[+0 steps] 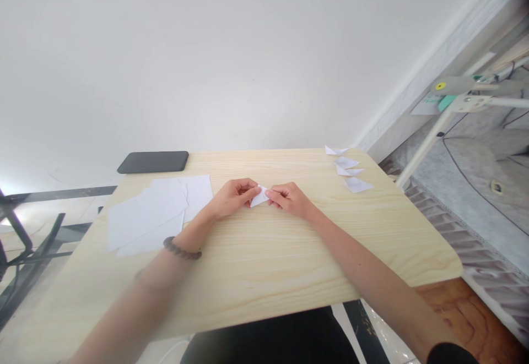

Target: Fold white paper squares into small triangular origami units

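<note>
A small piece of folded white paper (259, 197) is held between both hands, a little above the middle of the wooden table. My left hand (235, 196) pinches its left side with thumb and fingers. On the right side, my right hand (291, 197) grips the paper the same way, thumb on top. Fingers cover part of the paper, so its full shape is hidden. A dark beaded bracelet (182, 248) circles my left wrist.
White paper sheets (149, 215) overlap on the left of the table (264, 265). A dark phone (154, 162) lies at the back left edge. Several folded paper pieces (358, 185) line the back right. A white wall rises behind; a white metal frame (430, 138) stands right.
</note>
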Available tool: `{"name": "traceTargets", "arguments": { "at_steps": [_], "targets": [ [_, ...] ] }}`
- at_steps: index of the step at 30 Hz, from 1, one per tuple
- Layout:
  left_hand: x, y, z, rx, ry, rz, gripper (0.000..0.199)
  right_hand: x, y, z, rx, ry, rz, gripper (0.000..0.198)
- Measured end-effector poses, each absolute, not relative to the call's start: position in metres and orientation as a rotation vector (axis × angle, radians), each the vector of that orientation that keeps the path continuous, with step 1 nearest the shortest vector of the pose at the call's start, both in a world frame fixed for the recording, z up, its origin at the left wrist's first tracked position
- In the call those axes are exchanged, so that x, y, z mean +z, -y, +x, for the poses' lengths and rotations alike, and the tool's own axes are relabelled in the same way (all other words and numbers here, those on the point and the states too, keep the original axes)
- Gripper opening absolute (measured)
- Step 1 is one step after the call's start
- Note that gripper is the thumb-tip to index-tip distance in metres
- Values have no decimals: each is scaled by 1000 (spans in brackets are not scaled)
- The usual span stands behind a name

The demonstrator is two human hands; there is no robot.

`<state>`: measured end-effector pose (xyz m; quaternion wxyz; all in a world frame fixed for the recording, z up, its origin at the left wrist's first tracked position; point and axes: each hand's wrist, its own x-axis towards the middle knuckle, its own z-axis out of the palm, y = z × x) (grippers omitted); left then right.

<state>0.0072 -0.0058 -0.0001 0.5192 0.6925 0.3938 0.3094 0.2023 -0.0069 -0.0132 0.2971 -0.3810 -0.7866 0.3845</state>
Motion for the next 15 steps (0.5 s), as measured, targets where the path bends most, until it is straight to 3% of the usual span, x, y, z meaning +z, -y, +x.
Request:
{"name": "traceTargets", "arguments": {
  "at_steps": [15],
  "targets": [
    [-1,5,7,783,-898,1579,28,-12,8,202,1090,2048,-1009,37]
  ]
}}
